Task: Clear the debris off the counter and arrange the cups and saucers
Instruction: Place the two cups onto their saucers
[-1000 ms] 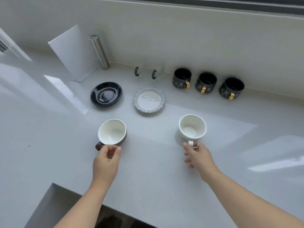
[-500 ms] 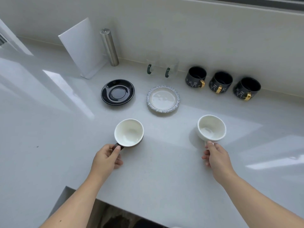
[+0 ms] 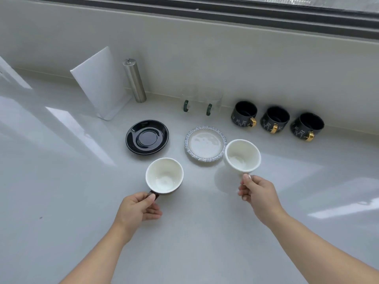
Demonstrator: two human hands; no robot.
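Left hand (image 3: 137,208): nearest to the camera, its grip pinches the dark handle of the brown cup, thumb on top.
Right hand (image 3: 257,193): its grip is pressed around the handle of the white cup; the handle itself is hidden by the fingers.
Brown cup (image 3: 164,175): white inside, dark outside, empty, upright, in front of the black saucer and apart from it; I cannot tell if it touches the surface.
White cup (image 3: 242,155): empty, tilted a little, raised above the surface with its shadow below; its rim overlaps the right edge of the white saucer in this view.
Surface (image 3: 61,181): pale and glossy, with one small dark speck (image 3: 40,217) far to the left.
Black saucer (image 3: 147,137): empty, flat, left of the white saucer.
White saucer (image 3: 205,143): blue patterned rim, empty.
Back row: a leaning white board (image 3: 100,83), a steel cylinder (image 3: 134,80), two glass mugs (image 3: 201,101) with green handles, three black mugs (image 3: 275,120) with gold handles, along the wall.
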